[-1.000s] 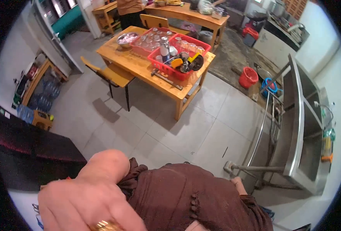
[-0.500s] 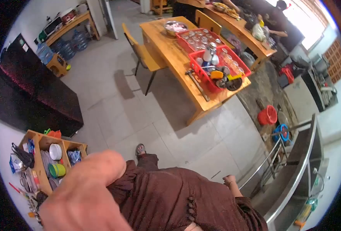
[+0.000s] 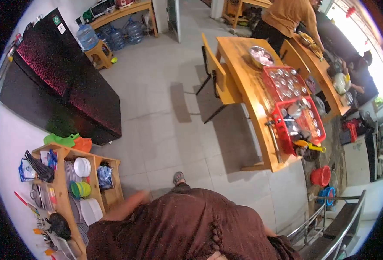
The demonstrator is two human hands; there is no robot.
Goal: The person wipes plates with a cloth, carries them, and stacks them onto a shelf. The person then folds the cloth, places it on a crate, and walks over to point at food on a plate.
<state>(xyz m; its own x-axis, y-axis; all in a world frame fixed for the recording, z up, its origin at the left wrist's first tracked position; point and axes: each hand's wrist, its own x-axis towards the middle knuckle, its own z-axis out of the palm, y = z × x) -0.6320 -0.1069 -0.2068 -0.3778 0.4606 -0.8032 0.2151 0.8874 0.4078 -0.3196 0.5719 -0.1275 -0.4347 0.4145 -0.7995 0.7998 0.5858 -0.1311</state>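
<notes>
My left hand [image 3: 138, 198] hangs low at my left side, close to the front of my brown top [image 3: 178, 221]. Motion smears it, so its fingers cannot be made out. Nearest to it is a wooden shelf unit [image 3: 109, 197] holding white bowls [image 3: 82, 167], green and yellow bowls [image 3: 80, 189] and plates. Of my right arm only a strip of forearm [image 3: 269, 232] shows beside the top; the right hand is hidden.
A wooden table [image 3: 239, 52] carries red baskets [image 3: 282, 100] of glassware and a metal bowl [image 3: 261, 56]. A yellow chair [image 3: 226, 84] stands beside it. The dark fridge [image 3: 74, 82] is at left, a metal rack [image 3: 347, 216] at right. A person [image 3: 286, 19] stands beyond the table.
My left hand has dropped from close before the camera to my side. The view has turned left, so the table sits further right. My right hand has gone out of sight.
</notes>
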